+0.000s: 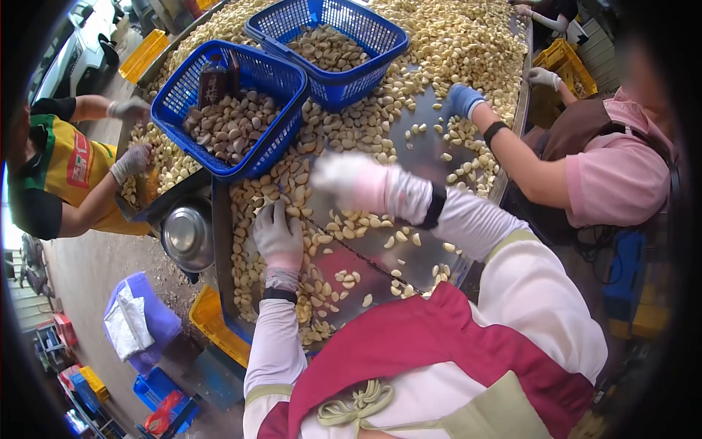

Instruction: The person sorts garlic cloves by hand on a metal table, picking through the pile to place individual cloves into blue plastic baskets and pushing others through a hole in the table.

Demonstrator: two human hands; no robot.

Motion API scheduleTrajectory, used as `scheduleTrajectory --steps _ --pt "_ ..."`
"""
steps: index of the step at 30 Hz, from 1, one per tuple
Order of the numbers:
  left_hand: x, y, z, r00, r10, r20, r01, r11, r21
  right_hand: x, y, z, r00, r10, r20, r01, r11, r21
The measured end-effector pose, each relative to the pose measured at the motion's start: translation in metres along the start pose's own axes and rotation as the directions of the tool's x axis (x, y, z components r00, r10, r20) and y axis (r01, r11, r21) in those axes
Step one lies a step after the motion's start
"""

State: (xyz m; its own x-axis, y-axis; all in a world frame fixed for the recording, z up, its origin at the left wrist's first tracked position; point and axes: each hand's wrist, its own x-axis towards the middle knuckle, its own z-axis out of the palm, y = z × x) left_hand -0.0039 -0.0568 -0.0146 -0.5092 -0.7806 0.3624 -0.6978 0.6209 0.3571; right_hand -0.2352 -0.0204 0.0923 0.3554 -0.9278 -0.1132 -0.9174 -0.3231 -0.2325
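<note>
Pale garlic cloves [351, 219] lie loose over the metal table [398, 272] in front of me. My left hand [278, 235], in a whitish glove, rests on cloves at the table's left side with its fingers stretched out and a little apart. Over the middle of the table is my right hand [347, 179], also gloved and smeared by motion; its fingers cannot be made out. Just beyond my hands stands a blue basket [252, 150] with brownish cloves and a dark bottle [213, 80] in it. A second blue basket [358, 77] of brownish cloves stands behind it.
A person at the right reaches a blue-gloved hand [464, 101] into the cloves. At the left, another person's gloved hands [131, 162] are at a side tray. A metal bowl [188, 238] sits by the table's left edge, near a yellow crate [219, 322].
</note>
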Motion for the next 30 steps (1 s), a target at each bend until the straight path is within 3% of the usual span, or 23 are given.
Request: scheduleTrajectory --steps 2,3,5,6,8,12,14,15,17,18,20,22,23,24,25,26,27,28,30 --pt "-0.001 -0.001 0.001 1.000 -0.008 0.005 0.008 1.000 -0.011 -0.025 0.000 0.053 0.988 -0.009 0.155 -0.015 0.988 0.154" --pt "-0.001 -0.001 0.001 1.000 -0.004 0.003 0.004 1.000 -0.022 -0.031 0.003 0.067 0.988 -0.012 0.156 -0.014 0.987 0.159" --pt "-0.001 -0.002 0.002 1.000 -0.004 0.004 0.004 1.000 -0.010 -0.037 0.005 0.074 0.983 0.129 0.131 -0.166 0.931 0.326" --pt "-0.001 -0.002 0.003 1.000 -0.004 0.002 0.004 1.000 -0.001 -0.037 0.004 0.079 0.983 0.131 0.128 -0.167 0.931 0.326" --pt "-0.001 -0.002 0.003 1.000 0.000 0.000 0.000 1.000 0.008 -0.031 -0.011 0.076 0.966 0.254 -0.051 -0.203 0.864 0.461" --pt "-0.002 -0.002 0.003 1.000 -0.002 0.008 0.002 1.000 -0.014 -0.007 -0.026 0.106 0.987 0.162 -0.016 -0.150 0.946 0.288" --pt "-0.002 -0.003 0.003 1.000 -0.005 0.007 0.005 1.000 -0.015 0.006 -0.030 0.110 0.868 0.471 0.159 -0.494 0.785 0.374" --pt "-0.003 -0.003 0.003 1.000 -0.008 0.006 0.008 1.000 -0.020 0.005 -0.029 0.111 0.870 0.467 0.161 -0.491 0.787 0.373" --pt "-0.002 -0.003 0.002 1.000 -0.016 0.008 0.017 0.999 -0.032 -0.002 -0.031 0.081 0.939 0.230 0.255 -0.282 0.941 0.187" --pt "-0.002 -0.002 0.001 1.000 -0.017 0.014 0.018 0.999 -0.045 -0.003 -0.029 0.079 0.939 0.228 0.257 -0.279 0.943 0.183" --pt "-0.004 -0.002 0.000 0.999 -0.027 0.018 0.028 0.999 -0.038 -0.005 -0.025 0.070 0.961 0.175 0.216 -0.230 0.938 0.260" --pt "-0.001 -0.001 0.001 1.000 -0.021 0.015 0.022 0.999 -0.039 0.003 -0.001 0.036 0.921 0.083 0.381 -0.241 0.889 0.388" --pt "-0.002 -0.002 0.002 1.000 -0.024 0.012 0.024 0.999 -0.030 0.002 0.009 0.007 0.980 0.077 0.185 -0.150 0.895 0.421" --pt "-0.003 -0.002 0.002 1.000 -0.029 0.013 0.029 0.999 -0.019 0.012 0.034 0.000 0.989 -0.021 -0.144 0.071 0.933 0.353" --pt "-0.002 -0.001 0.000 0.999 -0.026 0.020 0.027 0.999 -0.027 0.015 0.044 -0.037 0.952 0.052 -0.301 0.039 0.957 0.287" --pt "-0.002 -0.001 0.000 1.000 -0.022 0.022 0.022 0.999 -0.030 0.021 0.053 -0.062 0.855 0.238 -0.461 -0.110 0.951 0.288" --pt "-0.001 -0.001 0.000 1.000 -0.013 0.009 0.014 1.000 -0.010 0.027 0.054 -0.078 0.622 0.372 -0.690 -0.365 0.916 0.165" --pt "-0.001 -0.001 0.001 1.000 -0.006 -0.004 0.006 1.000 0.010 0.012 0.038 -0.107 0.546 0.315 -0.776 -0.505 0.863 -0.005" --pt "0.000 -0.003 0.003 1.000 -0.005 -0.009 0.005 1.000 0.002 0.002 0.031 -0.096 0.590 0.190 -0.785 -0.430 0.896 -0.107"
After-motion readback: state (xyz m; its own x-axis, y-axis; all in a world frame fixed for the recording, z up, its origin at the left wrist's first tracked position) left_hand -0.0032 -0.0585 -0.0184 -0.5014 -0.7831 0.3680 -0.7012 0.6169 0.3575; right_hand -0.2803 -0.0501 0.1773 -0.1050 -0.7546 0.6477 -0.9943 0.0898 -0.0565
